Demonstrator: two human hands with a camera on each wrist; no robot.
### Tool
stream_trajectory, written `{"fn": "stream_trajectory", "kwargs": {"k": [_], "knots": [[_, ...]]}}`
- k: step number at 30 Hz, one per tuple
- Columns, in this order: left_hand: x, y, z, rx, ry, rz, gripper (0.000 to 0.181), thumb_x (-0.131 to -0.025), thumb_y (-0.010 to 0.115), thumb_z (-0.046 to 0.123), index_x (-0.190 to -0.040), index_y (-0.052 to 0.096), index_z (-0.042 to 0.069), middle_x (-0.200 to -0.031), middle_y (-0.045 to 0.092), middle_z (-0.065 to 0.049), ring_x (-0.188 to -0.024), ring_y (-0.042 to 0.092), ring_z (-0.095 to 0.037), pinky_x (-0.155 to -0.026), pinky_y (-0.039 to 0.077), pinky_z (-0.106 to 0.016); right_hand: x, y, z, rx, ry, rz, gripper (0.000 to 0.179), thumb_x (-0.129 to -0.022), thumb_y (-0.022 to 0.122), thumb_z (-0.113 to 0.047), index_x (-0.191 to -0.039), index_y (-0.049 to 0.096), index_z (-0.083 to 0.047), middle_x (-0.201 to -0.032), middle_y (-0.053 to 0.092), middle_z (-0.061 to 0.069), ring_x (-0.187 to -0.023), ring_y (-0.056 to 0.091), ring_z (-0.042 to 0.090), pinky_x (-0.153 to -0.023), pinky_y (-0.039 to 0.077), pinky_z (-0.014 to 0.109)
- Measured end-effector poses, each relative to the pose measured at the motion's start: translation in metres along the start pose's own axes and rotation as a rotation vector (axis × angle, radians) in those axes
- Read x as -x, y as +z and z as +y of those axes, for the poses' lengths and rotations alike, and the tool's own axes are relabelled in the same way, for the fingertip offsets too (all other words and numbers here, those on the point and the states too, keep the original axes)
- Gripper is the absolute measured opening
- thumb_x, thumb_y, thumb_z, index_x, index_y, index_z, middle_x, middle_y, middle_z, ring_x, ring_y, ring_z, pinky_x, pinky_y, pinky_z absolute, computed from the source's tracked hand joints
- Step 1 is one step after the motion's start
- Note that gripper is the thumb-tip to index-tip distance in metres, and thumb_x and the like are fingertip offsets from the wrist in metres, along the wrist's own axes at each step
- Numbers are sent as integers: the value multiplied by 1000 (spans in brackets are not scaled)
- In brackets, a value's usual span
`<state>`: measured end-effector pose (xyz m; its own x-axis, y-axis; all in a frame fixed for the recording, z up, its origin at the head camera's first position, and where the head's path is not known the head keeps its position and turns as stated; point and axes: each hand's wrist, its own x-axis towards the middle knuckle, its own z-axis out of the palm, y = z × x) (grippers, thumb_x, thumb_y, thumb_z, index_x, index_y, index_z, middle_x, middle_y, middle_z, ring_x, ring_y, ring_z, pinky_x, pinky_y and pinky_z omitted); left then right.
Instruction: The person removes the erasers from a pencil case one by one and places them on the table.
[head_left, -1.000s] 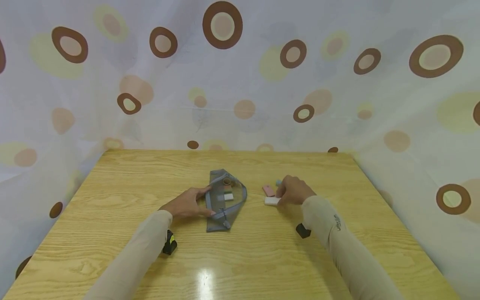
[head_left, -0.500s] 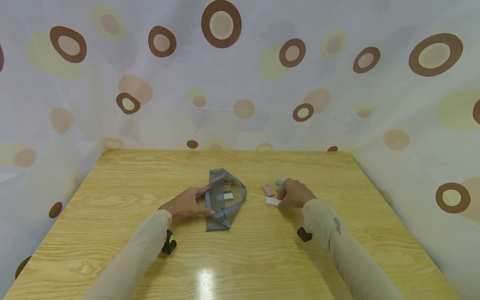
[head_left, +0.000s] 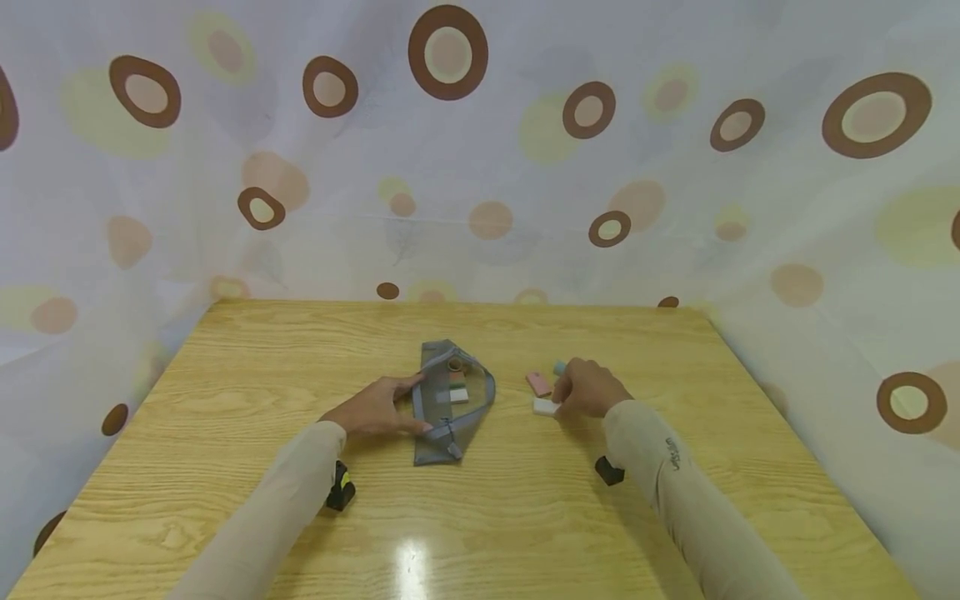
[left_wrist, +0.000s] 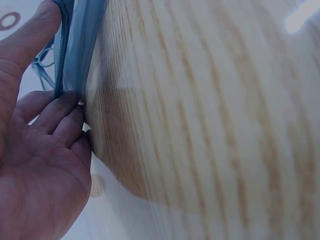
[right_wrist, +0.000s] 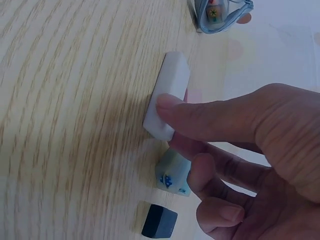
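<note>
The right hand (head_left: 591, 388) pinches a white, bar-shaped block (right_wrist: 170, 80) on or just above the wood-grain tabletop (head_left: 300, 350), right of the grey mesh pouch (head_left: 435, 452) whose edge the left hand (head_left: 375, 408) grips; picking up the block seems the step in hand, calling for a steady lift clear of the pale green block (right_wrist: 172, 171); its blue marks and the beige sleeve's (head_left: 701, 500) dark lettering (head_left: 672, 454) are unreadable.

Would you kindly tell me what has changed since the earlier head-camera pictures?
The right hand moved slightly down the head view, and the white block it pinches seems turned a little. The left hand, mesh bag and pink block stayed put.
</note>
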<state>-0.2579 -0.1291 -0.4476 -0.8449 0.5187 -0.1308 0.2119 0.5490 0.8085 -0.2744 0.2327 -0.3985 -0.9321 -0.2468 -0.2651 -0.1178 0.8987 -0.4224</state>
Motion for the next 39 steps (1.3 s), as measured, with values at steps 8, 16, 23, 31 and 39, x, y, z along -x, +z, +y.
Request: {"fn": "stream_trajectory", "kwargs": {"k": [8, 16, 23, 31, 39], "knots": [[-1, 0, -1, 1, 4, -1, 100, -84, 85, 36, -158, 28, 0, -162, 26, -23, -150, 24, -39, -120, 28, -50, -1, 3, 3, 5, 15, 15, 20, -79, 87, -11, -97, 79, -5, -112, 74, 11, -100, 67, 30, -87, 57, 48], [-1, -2, -1, -14, 11, 2, 99, -85, 85, 35, -157, 29, -1, -161, 27, -25, -149, 26, -39, -120, 29, -51, 0, 3, -1, 46, -1, 18, 24, -80, 86, -12, -101, 79, -5, -103, 74, 8, -92, 67, 26, -84, 58, 47], [0, -1, 0, -9, 20, 1, 97, -85, 84, 34, -157, 29, -2, -160, 29, -24, -148, 28, -39, -119, 30, -50, 0, -9, -14, 19, -57, 26, 22, -83, 84, -10, -104, 80, -5, -108, 75, 9, -103, 67, 32, -89, 57, 49], [-1, 0, -3, -19, 17, 1, 98, -85, 84, 35, -158, 29, 0, -160, 29, -24, -148, 28, -38, -119, 31, -50, -3, -19, -41, -53, -125, 41, 22, -92, 74, -11, -112, 77, -2, -111, 74, 10, -102, 69, 31, -97, 53, 53], [-2, 0, -2, -33, 37, -2, 100, -84, 85, 37, -157, 29, -3, -159, 29, -25, -148, 29, -39, -119, 31, -49, -12, -12, -59, -79, -165, 52, 30, -90, 78, -13, -118, 74, -1, -115, 72, 14, -92, 70, 25, -85, 59, 44]]}}
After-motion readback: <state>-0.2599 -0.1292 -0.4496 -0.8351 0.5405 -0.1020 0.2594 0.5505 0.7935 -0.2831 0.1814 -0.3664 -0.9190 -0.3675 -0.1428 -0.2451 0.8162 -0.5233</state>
